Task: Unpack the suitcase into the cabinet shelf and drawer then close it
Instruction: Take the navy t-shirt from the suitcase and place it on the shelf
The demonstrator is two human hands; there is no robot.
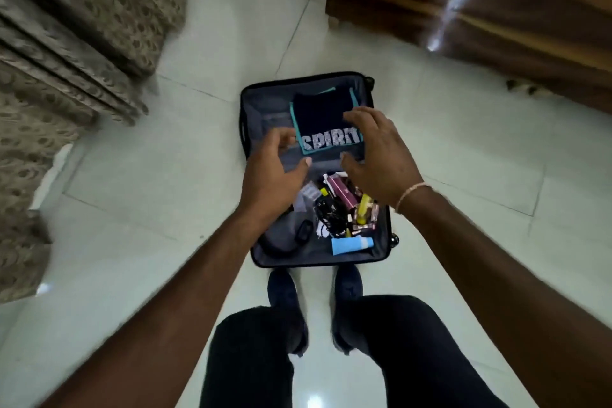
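folded shirt (323, 119) lies between both hands' fingers (356, 117).

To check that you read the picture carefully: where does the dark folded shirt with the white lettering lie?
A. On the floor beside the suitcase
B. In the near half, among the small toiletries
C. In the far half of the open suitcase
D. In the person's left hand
C: the folded shirt lies flat in the far half of the open suitcase, beyond the toiletries, with both hands above it holding nothing.
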